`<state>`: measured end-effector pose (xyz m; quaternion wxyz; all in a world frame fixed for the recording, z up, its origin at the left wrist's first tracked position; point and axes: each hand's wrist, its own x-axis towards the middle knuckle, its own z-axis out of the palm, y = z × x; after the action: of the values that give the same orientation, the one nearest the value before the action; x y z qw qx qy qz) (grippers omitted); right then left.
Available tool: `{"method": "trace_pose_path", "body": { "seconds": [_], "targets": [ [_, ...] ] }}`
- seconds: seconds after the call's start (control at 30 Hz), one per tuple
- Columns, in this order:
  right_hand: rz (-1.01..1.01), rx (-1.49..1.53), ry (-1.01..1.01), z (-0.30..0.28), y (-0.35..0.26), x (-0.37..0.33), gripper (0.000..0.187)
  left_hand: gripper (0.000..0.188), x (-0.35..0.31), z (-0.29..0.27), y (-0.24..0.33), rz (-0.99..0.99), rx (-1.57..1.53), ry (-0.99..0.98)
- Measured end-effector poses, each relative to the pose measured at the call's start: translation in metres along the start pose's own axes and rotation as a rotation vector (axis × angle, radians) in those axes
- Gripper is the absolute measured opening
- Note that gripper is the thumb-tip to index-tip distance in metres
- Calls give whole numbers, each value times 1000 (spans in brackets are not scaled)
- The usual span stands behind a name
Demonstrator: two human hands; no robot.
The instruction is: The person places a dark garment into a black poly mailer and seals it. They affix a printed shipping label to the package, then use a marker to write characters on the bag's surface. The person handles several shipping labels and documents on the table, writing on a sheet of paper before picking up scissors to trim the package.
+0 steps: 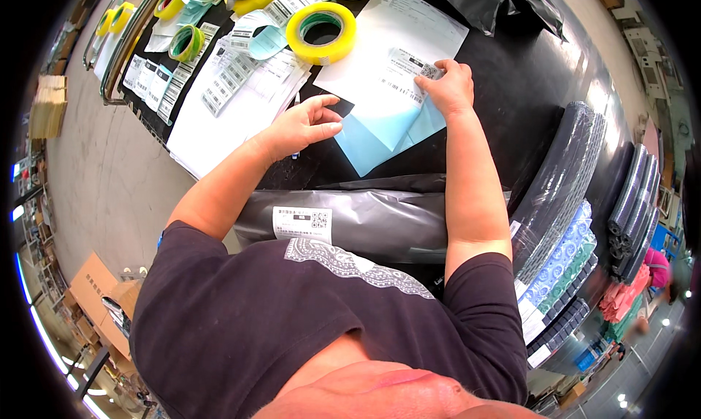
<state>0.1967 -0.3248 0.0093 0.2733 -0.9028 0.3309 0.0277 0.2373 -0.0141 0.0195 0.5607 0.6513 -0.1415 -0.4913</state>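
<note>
On the black desk (511,75), near its middle, a small barcode label (431,71) is pinched between the thumb and fingertips of the right hand (449,86), the grip closed on one edge of it. The label lies on a white backing sheet (409,32), just above a pale blue sheet (380,130) that pokes out from beneath the white one. The left hand (303,127) is held a little way off to the left, fingers loosely curled and half open; nothing can be seen in it, and its fingertips hover just beside the near left corner of the blue sheet. The label therefore lies up and to the right of the left hand, so the right hand is much the nearer. Its long side runs roughly across the white sheet, slanting slightly.

Between the arms and the body a grey mailing bag (380,222) is laid, its long axis running left to right along the near edge of the desk, with a white shipping label (301,224) stuck to its left part. What it holds cannot be told, as it is closed.

Further left, sheets of barcode stickers (241,83) are spread out, and a yellow tape roll (321,32) lies flat beside them. At the right, stacks of folded bags (562,192) are ranged on edge, dark ones nearest.
</note>
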Motion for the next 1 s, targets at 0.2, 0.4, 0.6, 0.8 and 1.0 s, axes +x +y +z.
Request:
{"method": "trace_pose_path", "body": {
  "seconds": [0.2,0.4,0.6,0.8,1.0],
  "targets": [
    [-113,164,-26,4,25,9,46,69,-2,0,-11,77,69,-5],
    [-140,173,-4,8,31,9,46,69,-3,3,-10,104,111,18],
    [-152,213,-24,3,29,6,53,73,-9,7,5,129,419,31],
    [-137,-51,14,-4,2,-5,48,88,-13,14,4,227,719,100],
    [-165,312,-70,10,24,12,41,93,-11,11,3,233,716,105]
  ]
}}
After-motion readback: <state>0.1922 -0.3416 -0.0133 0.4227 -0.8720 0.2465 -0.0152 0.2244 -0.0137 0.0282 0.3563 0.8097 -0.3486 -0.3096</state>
